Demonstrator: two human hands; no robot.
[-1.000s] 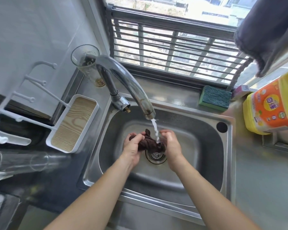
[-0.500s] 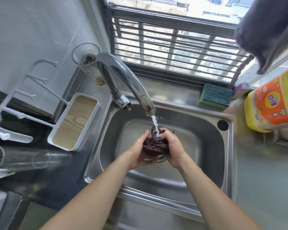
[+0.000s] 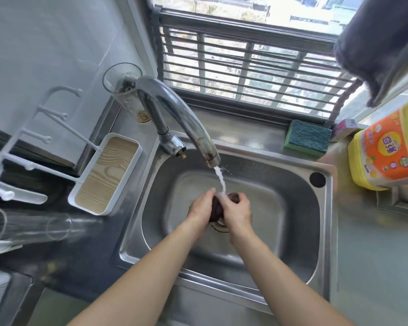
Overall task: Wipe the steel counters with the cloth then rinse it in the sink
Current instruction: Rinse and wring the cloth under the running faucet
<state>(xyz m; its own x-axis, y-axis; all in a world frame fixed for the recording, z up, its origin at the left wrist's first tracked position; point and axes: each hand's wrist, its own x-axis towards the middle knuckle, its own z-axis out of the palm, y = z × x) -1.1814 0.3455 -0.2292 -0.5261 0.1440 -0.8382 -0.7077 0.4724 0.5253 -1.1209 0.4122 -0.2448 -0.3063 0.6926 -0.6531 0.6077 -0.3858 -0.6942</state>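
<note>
Both hands have closed tighter, left hand (image 3: 201, 208) and right hand (image 3: 237, 211) squeezing the cloth (image 3: 216, 209) underwater.

**Both hands closed around the cloth**

Two bare forearms reach forward from the bottom edge and converge toward the middle, the left from lower left, the right from lower right. The left hand (image 3: 201, 207) has its back turned up, fingers extended forward and pressed against the left side of the cloth (image 3: 216, 208). The right hand (image 3: 237, 211) sits just beside it, fingers curled over the cloth's right side, knuckles raised. The hands nearly touch, with only a dark strip of cloth showing between them. Both wrists are slightly bent inward.
</note>
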